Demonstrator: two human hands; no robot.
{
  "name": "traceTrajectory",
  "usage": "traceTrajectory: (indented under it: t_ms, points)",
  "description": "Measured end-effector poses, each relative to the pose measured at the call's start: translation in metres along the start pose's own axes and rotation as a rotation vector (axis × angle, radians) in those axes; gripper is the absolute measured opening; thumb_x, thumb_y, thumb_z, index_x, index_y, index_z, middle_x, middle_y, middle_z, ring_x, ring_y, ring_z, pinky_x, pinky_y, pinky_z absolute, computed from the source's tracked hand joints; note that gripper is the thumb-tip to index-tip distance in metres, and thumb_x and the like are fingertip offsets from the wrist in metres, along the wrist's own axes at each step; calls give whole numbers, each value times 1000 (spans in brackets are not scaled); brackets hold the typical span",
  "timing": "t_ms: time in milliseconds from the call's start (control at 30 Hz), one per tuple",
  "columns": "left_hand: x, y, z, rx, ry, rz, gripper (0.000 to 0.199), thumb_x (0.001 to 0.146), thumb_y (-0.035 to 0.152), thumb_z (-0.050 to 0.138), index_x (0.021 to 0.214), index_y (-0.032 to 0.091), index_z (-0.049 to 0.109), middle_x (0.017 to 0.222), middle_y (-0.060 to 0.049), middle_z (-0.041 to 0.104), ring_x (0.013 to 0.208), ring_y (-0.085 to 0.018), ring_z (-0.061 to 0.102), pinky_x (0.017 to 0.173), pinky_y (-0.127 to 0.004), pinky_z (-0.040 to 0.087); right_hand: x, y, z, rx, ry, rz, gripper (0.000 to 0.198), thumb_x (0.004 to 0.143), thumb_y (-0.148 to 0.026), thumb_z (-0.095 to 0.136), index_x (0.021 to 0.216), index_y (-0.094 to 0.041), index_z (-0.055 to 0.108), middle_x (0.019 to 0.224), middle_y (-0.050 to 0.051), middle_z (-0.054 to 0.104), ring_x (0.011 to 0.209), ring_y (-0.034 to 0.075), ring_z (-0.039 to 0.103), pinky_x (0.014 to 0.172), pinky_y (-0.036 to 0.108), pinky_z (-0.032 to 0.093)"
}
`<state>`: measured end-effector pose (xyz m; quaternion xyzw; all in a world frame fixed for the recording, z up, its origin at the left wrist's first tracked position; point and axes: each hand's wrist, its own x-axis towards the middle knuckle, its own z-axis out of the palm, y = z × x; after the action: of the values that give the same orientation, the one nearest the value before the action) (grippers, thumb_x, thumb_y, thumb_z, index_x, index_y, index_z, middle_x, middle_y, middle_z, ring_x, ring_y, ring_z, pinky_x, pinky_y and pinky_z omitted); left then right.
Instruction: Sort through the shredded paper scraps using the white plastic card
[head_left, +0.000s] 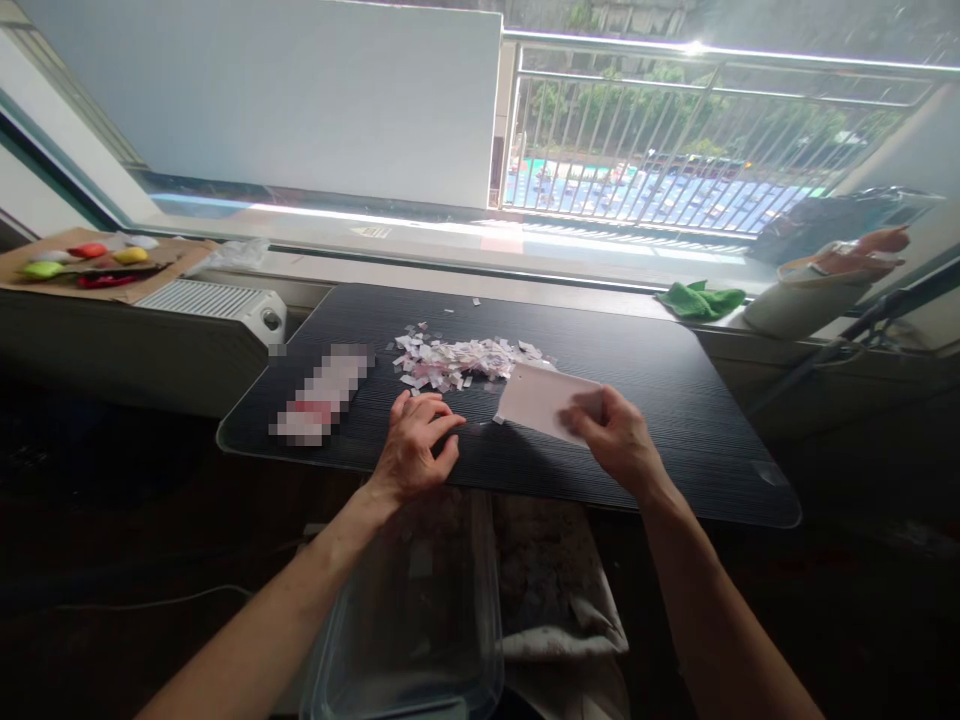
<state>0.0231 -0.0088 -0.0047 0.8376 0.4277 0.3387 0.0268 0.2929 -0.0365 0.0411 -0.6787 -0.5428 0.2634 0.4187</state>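
A heap of small torn paper scraps, white with some pink, lies across the middle of the black table. In my right hand is a flat white card, gripped at its right end. The card's far left corner meets the right end of the heap, and a scrap sits by its lower left edge. My left hand is just in front of the heap, fingers curved and thumb apart from the index finger, with nothing visible in it. A blurred-out strip lies at the table's left.
Below the table's front edge stands a clear plastic box, beside a stained cloth. Behind the table runs a window sill with a green cloth and a pale container. A radiator and cardboard with colourful items are at left.
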Motion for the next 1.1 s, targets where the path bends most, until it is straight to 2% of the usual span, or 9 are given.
traceTrajectory:
  t_ms: [67, 133, 233, 467, 600, 700, 767, 1000, 1100]
  points:
    - [0, 1, -1, -13, -11, 12, 23, 85, 24, 53, 99, 23, 71, 98, -6, 66, 113, -27, 57, 112, -56, 29, -8, 5, -20, -30, -4, 58, 21, 72, -39, 66, 81, -20, 62, 71, 1, 66, 65, 18, 59, 63, 32, 48]
    - [0, 0, -1, -20, -24, 25, 25, 84, 25, 53, 101, 23, 71, 99, -6, 66, 114, -28, 56, 113, -56, 27, -15, 10, -37, -21, -71, 96, 21, 71, -39, 68, 80, -20, 63, 70, 1, 67, 63, 18, 60, 60, 31, 49]
    - [1, -1, 0, -22, -38, 29, 26, 84, 26, 53, 103, 24, 70, 102, -6, 66, 115, -28, 56, 113, -56, 27, -21, 15, -45, 35, -114, 96, 22, 72, -39, 71, 82, -21, 63, 71, 1, 67, 63, 18, 62, 59, 30, 50]
    - [0, -3, 2, 9, 30, -11, 23, 86, 27, 52, 100, 21, 69, 98, -6, 67, 112, -28, 57, 110, -55, 31, -4, 1, 5, 244, -127, 13, 21, 73, -37, 68, 85, -21, 61, 76, 1, 68, 70, 19, 64, 69, 34, 53]
    - [1, -3, 2, 14, 45, -16, 21, 86, 26, 52, 98, 21, 69, 96, -6, 67, 111, -28, 58, 110, -54, 32, 0, 0, -2, 125, -106, 59, 20, 70, -34, 66, 85, -20, 64, 75, 1, 67, 68, 19, 62, 65, 33, 51]
    - [1, -2, 2, 6, 41, -23, 21, 85, 26, 52, 98, 21, 68, 96, -6, 67, 111, -27, 58, 110, -53, 32, 1, 2, -18, 28, 10, 82, 22, 69, -36, 66, 83, -20, 65, 71, 1, 65, 66, 19, 59, 64, 33, 49]
    - [2, -2, 2, 4, 39, -21, 21, 85, 26, 52, 98, 20, 69, 96, -6, 68, 111, -27, 58, 110, -54, 32, 5, 3, -19, 32, 74, 51, 21, 69, -38, 65, 81, -20, 63, 69, 0, 64, 65, 18, 58, 63, 33, 48]
    - [2, -3, 2, 5, 56, -45, 22, 85, 25, 52, 97, 20, 69, 96, -7, 67, 109, -28, 59, 109, -54, 33, 27, 5, 26, 167, 72, -34, 18, 74, -37, 63, 82, -22, 58, 74, 1, 65, 71, 20, 63, 70, 36, 52]
    - [2, -3, 1, -3, 39, -68, 22, 85, 25, 51, 97, 20, 69, 96, -7, 68, 110, -27, 59, 110, -54, 33, 21, 2, 29, 206, -30, -57, 18, 75, -36, 64, 84, -22, 59, 78, 1, 68, 74, 20, 65, 71, 36, 53]
